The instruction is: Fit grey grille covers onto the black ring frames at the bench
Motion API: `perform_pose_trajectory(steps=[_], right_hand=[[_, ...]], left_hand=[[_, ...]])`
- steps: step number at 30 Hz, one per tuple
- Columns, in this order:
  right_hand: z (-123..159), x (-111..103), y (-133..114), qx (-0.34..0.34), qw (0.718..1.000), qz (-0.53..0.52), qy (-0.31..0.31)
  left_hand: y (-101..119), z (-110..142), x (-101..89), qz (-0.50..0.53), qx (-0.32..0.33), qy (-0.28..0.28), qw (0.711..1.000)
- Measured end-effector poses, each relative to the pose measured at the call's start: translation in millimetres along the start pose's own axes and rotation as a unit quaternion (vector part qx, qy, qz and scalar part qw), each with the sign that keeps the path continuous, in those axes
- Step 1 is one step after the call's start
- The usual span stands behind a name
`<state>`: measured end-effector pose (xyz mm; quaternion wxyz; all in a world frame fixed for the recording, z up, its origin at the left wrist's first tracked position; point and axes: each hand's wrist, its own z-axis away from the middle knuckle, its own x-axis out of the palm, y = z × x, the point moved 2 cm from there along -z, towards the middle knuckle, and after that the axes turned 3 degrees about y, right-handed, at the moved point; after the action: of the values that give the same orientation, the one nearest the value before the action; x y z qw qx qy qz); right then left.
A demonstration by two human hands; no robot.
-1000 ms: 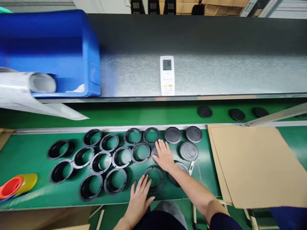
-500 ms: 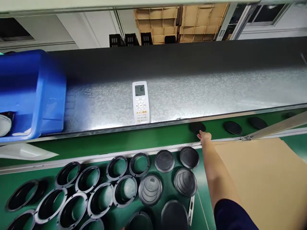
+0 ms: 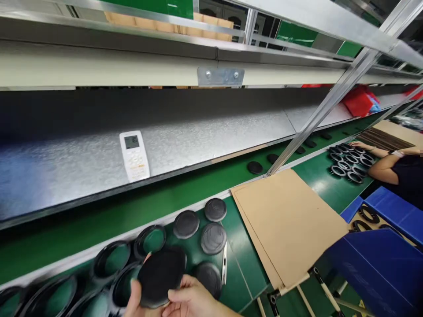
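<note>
A black round disc is held low in the view, just above the green table. My right hand grips its lower right edge, thumb on the face. My left hand closes on its lower left edge; only part of that hand shows. Under and beside the disc lie several black open rings and black caps, with one more cap right by my right hand.
A thin metal tool lies by the caps, next to a cardboard sheet. Behind runs a green conveyor carrying black discs, below a metal shelf with a white remote. A co-worker's arm and blue bins are at right.
My right hand has come back from the conveyor belt, and a black disc is now held in both hands. The view has swung up and to the right.
</note>
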<state>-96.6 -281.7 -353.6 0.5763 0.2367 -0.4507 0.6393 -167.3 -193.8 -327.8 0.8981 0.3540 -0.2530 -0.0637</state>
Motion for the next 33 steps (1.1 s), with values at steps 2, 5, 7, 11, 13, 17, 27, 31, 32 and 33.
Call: perform_pose_trajectory(steps=[2, 5, 7, 11, 13, 17, 27, 31, 32, 33], right_hand=[[36.3, -8.5, 19.1, -0.006, 1.000, 0.014, -0.008], [73.1, -33.6, 14.6, -0.032, 0.988, 0.152, -0.006], [81.6, -51.6, 0.0, -0.055, 0.943, 0.327, -0.005], [94.2, -62.8, -40.7, -0.335, 0.753, 0.558, 0.097], [103.0, -52.6, -49.8, -0.442, 0.658, 0.607, 0.060], [103.6, -31.5, -43.0, -0.448, 0.564, 0.692, -0.050], [93.6, -18.4, -17.7, -0.341, 0.637, 0.672, -0.162], [96.6, -15.5, -11.4, -0.298, 0.717, 0.610, -0.159], [96.5, -16.2, -9.6, -0.289, 0.729, 0.601, -0.156], [96.2, -17.3, -7.9, -0.284, 0.736, 0.596, -0.152]], left_hand=[[-6.2, 20.8, 16.4, 0.058, -0.026, -0.009, 0.998], [-19.9, 45.3, 29.8, 0.109, -0.050, -0.073, 0.990], [-25.6, 53.0, 30.2, 0.149, -0.032, -0.102, 0.983], [-35.7, 67.8, 23.2, 0.177, -0.021, -0.130, 0.975], [-41.8, 78.2, 19.8, 0.175, -0.024, -0.138, 0.975], [-50.7, 98.5, 9.7, 0.184, -0.033, -0.134, 0.973], [-64.1, 133.3, -18.8, 0.176, 0.008, -0.116, 0.977], [-63.4, 139.0, -22.3, 0.213, 0.013, -0.134, 0.968], [-63.4, 140.1, -23.6, 0.218, 0.012, -0.132, 0.967], [-63.7, 141.1, -25.0, 0.222, 0.011, -0.128, 0.967]])
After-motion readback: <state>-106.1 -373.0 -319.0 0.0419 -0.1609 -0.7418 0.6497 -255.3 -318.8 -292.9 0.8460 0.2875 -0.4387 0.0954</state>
